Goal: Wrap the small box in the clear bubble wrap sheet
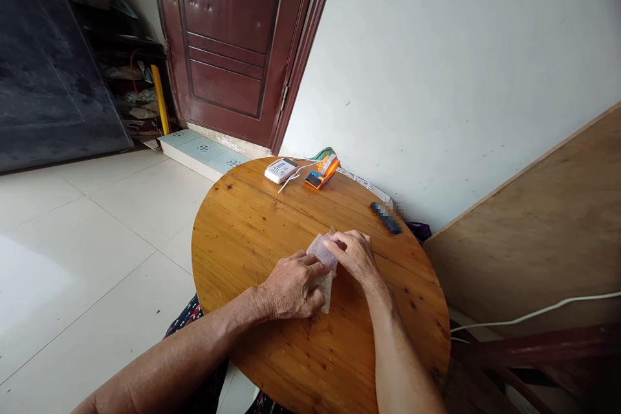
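On the wooden table a small bundle of pale pinkish, translucent bubble wrap (322, 248) lies beneath both hands. My left hand (297, 286) presses across its lower part, fingers curled over it, and a flat end of the wrap shows below the knuckles. At the upper right edge my right hand (356, 255) pinches the wrap between thumb and fingers. Whatever the wrap may enclose is hidden. Beyond the hands, an orange tape dispenser (324, 171) with a roll of tape stands near the far side of the table.
The round wooden table (247, 226) sits against a white wall. A white device (281, 170) with a white cord lies by its far edge. To the right is a dark, blurred-out object (386, 217). A wooden panel (533, 220) stands at the right, and a brown door (228, 32) lies behind.
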A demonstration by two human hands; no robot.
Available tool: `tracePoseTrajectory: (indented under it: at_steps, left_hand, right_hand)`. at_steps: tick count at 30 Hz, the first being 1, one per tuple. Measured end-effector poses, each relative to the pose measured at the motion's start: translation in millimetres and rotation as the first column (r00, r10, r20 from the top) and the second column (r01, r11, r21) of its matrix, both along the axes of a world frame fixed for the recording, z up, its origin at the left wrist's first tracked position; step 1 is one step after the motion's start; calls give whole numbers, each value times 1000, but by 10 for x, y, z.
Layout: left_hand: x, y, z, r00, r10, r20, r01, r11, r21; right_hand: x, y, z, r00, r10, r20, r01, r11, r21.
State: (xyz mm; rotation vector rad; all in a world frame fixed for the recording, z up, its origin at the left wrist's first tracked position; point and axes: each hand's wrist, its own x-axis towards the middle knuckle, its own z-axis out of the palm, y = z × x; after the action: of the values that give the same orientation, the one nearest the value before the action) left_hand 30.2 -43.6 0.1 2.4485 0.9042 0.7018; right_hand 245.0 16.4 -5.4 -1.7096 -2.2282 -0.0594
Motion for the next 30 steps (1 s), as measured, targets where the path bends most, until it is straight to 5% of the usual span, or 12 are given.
tracePoseTrajectory:
  at_steps: [8, 13, 19, 22, 27, 30]
  left_hand:
    - [-1, 1, 5, 1000, 3, -8, -3, 1000, -6]
    - [-3, -7, 30, 1000, 0, -18, 0, 1000, -27]
    - [-7, -15, 52, 1000, -6, -17, 5, 999, -31]
    - [-6, -18, 59, 1000, -7, -22, 6, 1000, -22]
    - [0, -13, 40, 1000, -10, -12, 10, 1000, -16]
    - [5, -6, 0, 1000, -15, 25, 15, 1000, -14]
  right_hand:
    - [-17, -46, 27, 973, -173, -152, 170, 985, -31]
    - [15, -103, 107, 891, -398, -218, 339, 903, -263]
    - [-14, -109, -1, 847, -371, -380, 249, 910, -332]
    - [-88, -96, -78, 753, -348, -558, 165, 922, -351]
    - [-227, -110, -45, 482, -313, -819, 34, 940, -339]
    - [-274, -132, 18, 404, -253, -879, 4, 961, -275]
